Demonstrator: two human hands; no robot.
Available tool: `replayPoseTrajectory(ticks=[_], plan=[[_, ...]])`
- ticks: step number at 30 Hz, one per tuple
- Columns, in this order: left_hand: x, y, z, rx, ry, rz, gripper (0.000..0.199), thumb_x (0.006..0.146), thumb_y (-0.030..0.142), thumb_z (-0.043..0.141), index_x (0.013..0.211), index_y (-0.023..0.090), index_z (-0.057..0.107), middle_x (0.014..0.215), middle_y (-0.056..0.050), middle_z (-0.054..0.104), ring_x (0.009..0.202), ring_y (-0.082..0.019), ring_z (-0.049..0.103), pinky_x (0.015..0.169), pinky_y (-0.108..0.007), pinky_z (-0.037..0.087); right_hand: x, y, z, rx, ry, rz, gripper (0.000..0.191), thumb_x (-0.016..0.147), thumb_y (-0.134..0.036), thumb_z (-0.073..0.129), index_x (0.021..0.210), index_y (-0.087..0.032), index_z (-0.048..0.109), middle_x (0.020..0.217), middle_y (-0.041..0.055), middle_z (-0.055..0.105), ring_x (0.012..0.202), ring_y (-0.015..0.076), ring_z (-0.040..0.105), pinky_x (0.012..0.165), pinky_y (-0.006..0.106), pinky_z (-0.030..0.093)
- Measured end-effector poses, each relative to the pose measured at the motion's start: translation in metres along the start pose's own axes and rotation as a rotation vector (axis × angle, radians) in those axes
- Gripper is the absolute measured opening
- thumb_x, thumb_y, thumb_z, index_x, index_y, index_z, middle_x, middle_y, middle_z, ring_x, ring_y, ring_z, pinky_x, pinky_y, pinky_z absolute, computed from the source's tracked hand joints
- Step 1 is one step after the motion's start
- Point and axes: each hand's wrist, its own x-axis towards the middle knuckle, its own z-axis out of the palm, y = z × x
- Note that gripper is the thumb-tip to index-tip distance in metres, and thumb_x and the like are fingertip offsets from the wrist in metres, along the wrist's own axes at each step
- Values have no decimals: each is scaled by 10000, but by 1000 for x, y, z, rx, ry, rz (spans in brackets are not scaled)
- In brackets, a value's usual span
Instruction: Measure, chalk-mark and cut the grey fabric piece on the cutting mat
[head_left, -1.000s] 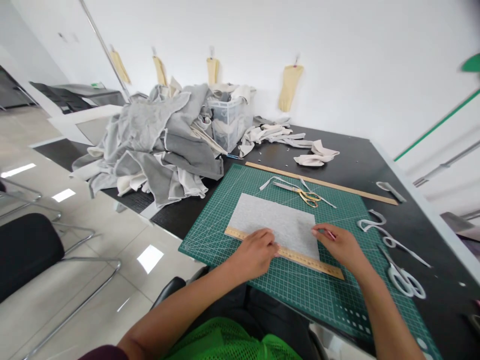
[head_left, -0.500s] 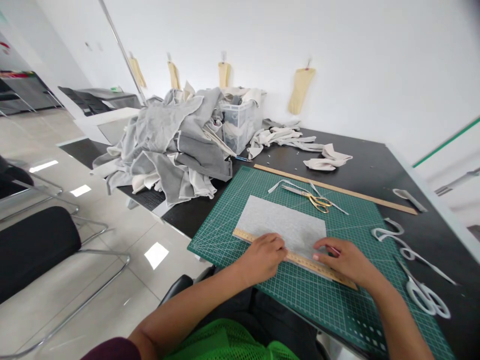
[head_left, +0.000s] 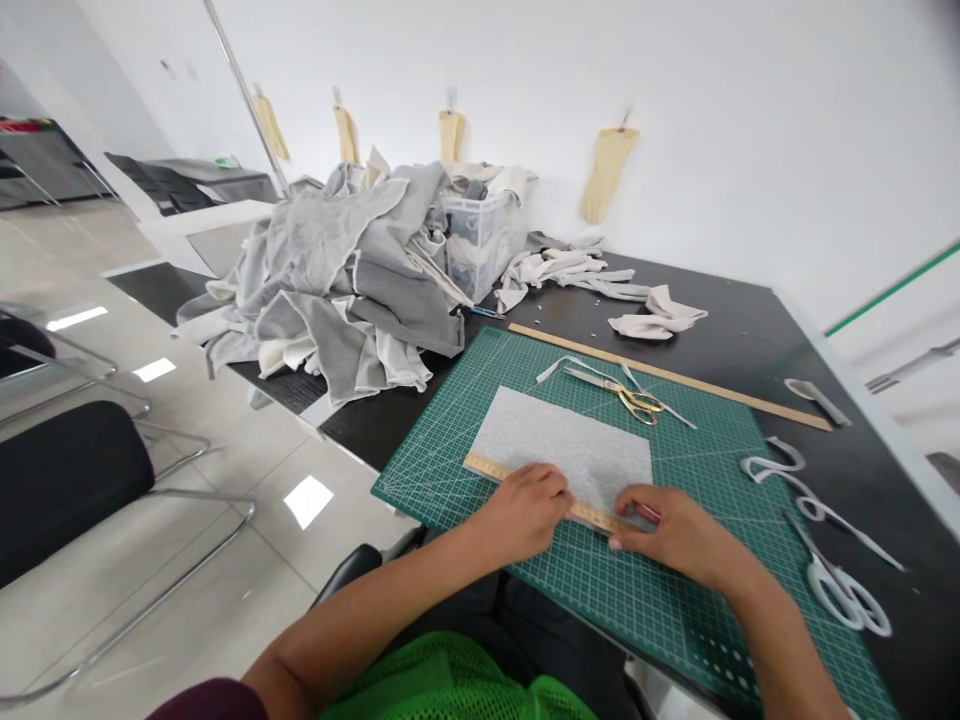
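Note:
A rectangle of grey fabric (head_left: pixel 564 432) lies flat on a green cutting mat (head_left: pixel 442 420). Along its near edge runs a wooden ruler (head_left: pixel 486 465). My left hand (head_left: pixel 525 510) is closed, its bent fingers pressing on the middle of the ruler. My right hand (head_left: pixel 675 532) has a slim red pen (head_left: pixel 646 512), mostly hidden, tucked in its fingers. Thumb and index finger of that hand meet the ruler and hide its right end. Gold-handled scissors (head_left: pixel 626 396) rest beyond the fabric, among thin fabric strips.
A long wooden rule (head_left: pixel 675 376) lies along the mat's far edge. White-handled scissors (head_left: pixel 844 590) and curled strips (head_left: pixel 776 462) are at right. A heap of grey cloth (head_left: pixel 352 280) and a clear plastic box (head_left: pixel 484 235) stand at back left. Scraps (head_left: pixel 570 270) lie behind.
My right hand has moved a little left along the ruler, and the ruler's right end no longer shows. My left hand stays on the ruler. The view has shifted slightly.

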Motion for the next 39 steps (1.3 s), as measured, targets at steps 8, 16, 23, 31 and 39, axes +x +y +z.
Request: replayPoseTrajectory(ticks=[8, 16, 23, 31, 39], plan=[[0, 0, 2, 49, -39, -11, 173, 960, 119, 513, 1089, 175, 614, 1089, -65, 632, 1165, -247, 532, 1051, -394, 448, -3, -12, -2, 21, 38, -40, 214, 825, -454, 725, 804, -243, 756, 729, 28, 733, 687, 219, 632, 661, 303, 456], [0, 3, 1, 54, -31, -31, 175, 963, 137, 514, 1100, 179, 615, 1107, -80, 644, 1154, -251, 559, 1041, -404, 461, -2, -13, -2, -56, 20, -26, 229, 825, -473, 737, 810, -245, 737, 754, 23, 732, 708, 215, 634, 664, 294, 430], [-4, -7, 1, -180, 202, -199, 467, 890, 297, 681, 1332, 194, 573, 1198, -82, 663, 1139, -262, 599, 1030, -433, 490, -2, -12, -1, -89, 0, 10, 312, 749, -514, 802, 832, -235, 687, 710, 1, 686, 661, 202, 604, 582, 272, 352], [-5, -9, 4, -181, 237, -217, 276, 911, 178, 582, 1166, 202, 686, 1108, -62, 685, 1054, -225, 610, 932, -383, 511, -3, -14, -4, -80, 9, -5, 305, 838, -539, 715, 837, -236, 686, 671, 6, 666, 631, 203, 592, 584, 283, 353], [-3, -7, 3, -57, 90, -195, 148, 928, 238, 593, 952, 216, 738, 1004, -53, 683, 1048, -237, 572, 901, -398, 477, 0, -6, 1, -35, -22, -3, 277, 859, -522, 699, 855, -247, 667, 684, -12, 637, 653, 203, 598, 600, 284, 373]])
